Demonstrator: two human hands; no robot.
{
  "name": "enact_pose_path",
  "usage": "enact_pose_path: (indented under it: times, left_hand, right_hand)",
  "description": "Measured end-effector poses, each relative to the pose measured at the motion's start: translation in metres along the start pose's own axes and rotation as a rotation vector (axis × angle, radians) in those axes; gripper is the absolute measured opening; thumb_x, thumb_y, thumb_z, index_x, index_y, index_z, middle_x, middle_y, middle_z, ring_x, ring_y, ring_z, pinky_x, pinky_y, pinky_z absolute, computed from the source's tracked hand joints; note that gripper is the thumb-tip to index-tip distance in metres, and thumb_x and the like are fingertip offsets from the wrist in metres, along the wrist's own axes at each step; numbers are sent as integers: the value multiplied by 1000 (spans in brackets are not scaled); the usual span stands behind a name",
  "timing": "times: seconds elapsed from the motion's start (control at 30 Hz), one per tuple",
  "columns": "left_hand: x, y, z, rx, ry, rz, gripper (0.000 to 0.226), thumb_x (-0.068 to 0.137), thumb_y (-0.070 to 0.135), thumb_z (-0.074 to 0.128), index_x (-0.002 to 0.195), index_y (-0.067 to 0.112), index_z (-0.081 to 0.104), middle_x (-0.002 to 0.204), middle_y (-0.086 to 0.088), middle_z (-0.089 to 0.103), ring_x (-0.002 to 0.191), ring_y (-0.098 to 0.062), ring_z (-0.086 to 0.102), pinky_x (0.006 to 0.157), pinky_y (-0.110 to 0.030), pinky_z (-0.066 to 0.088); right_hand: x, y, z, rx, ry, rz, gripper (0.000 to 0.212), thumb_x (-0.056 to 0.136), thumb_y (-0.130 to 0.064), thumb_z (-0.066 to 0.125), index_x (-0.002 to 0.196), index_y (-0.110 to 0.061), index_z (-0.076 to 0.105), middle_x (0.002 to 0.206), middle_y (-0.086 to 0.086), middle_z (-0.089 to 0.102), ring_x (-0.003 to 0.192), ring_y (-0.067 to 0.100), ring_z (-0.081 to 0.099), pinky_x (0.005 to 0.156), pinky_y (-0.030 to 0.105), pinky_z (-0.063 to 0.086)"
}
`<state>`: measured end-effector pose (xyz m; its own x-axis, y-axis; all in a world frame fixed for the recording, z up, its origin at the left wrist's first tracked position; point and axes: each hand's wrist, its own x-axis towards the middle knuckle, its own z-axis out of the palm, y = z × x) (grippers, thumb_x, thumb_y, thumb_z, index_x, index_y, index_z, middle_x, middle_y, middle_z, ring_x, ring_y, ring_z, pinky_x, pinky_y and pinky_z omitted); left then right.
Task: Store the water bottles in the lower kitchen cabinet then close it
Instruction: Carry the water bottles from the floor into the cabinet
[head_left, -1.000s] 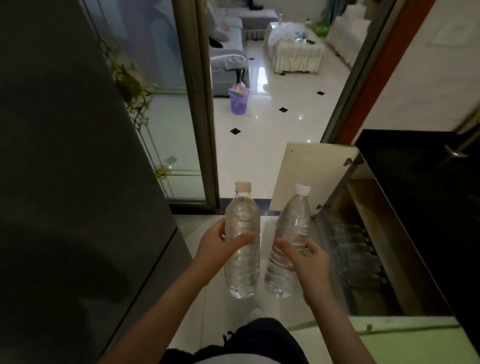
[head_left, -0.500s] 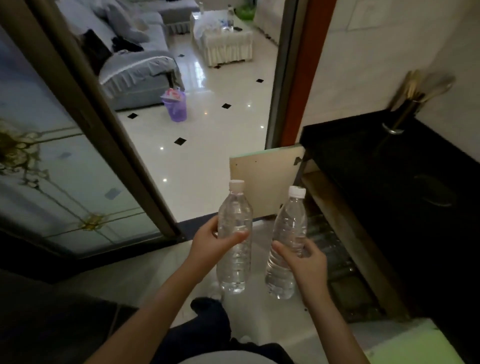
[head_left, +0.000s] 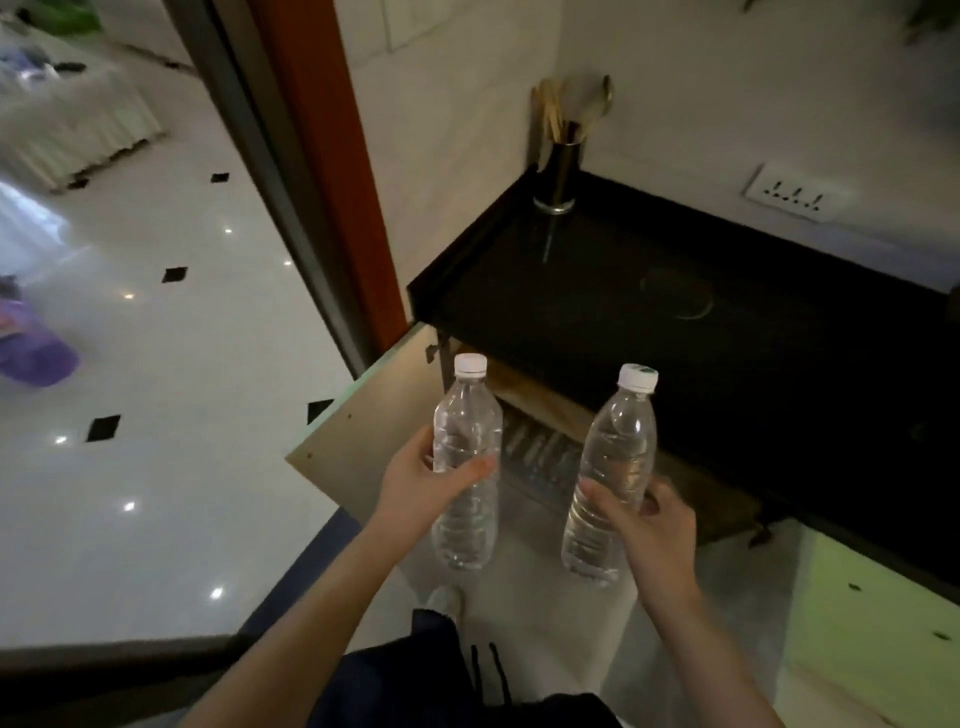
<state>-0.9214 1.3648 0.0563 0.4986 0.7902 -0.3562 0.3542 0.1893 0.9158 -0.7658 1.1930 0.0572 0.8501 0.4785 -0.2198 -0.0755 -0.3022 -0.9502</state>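
Observation:
My left hand (head_left: 418, 480) grips a clear water bottle (head_left: 466, 431) with a white cap, held upright. My right hand (head_left: 652, 530) grips a second clear bottle (head_left: 615, 457), tilted slightly right. Both bottles hang in front of the lower cabinet opening (head_left: 540, 457) under the black countertop (head_left: 675, 322). Several bottles lie dimly inside the cabinet. The cabinet's left door (head_left: 363, 431) stands swung open toward the doorway, and the pale green right door (head_left: 872, 623) is open at the lower right.
A dark utensil holder (head_left: 558, 176) with spoons stands at the counter's back left corner. A wall socket (head_left: 792, 195) sits above the counter. A doorway with an orange frame (head_left: 332, 171) leads to a glossy tiled floor (head_left: 156, 389) with a purple bin (head_left: 31, 348).
My view has swung right and toward the counter; the cabinet now sits straight ahead. Both hands keep the bottles, which have spread slightly apart.

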Motion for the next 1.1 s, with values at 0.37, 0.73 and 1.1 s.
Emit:
enact_pose_path:
  times: [0.37,0.73,1.1]
  left_hand:
    - [109,-25,20,114,-199,-126,30,74,26,83,100,28,67,91,7,73,86,-8,70,73,-22,53]
    - [211,-213,109,160,-262,-323,25,73,27,83,89,35,66,89,9,74,78,1,69,61,-12,47]
    - [391,-438,207,172,-372,-184,33,72,36,83,100,23,73,89,3,78,83,-12,74,71,-24,57]
  right_hand:
    - [47,46,35,-32,180,149,24,71,-15,86,80,-26,67,82,0,70,71,5,68,63,18,48]
    - [140,258,80,-164,33,234,36,64,-19,90,84,-38,66,94,0,66,80,-5,63,66,5,44]
    - [278,517,136,-44,-52,225,23,72,-6,84,87,-21,77,80,-8,77,75,7,73,67,21,56]
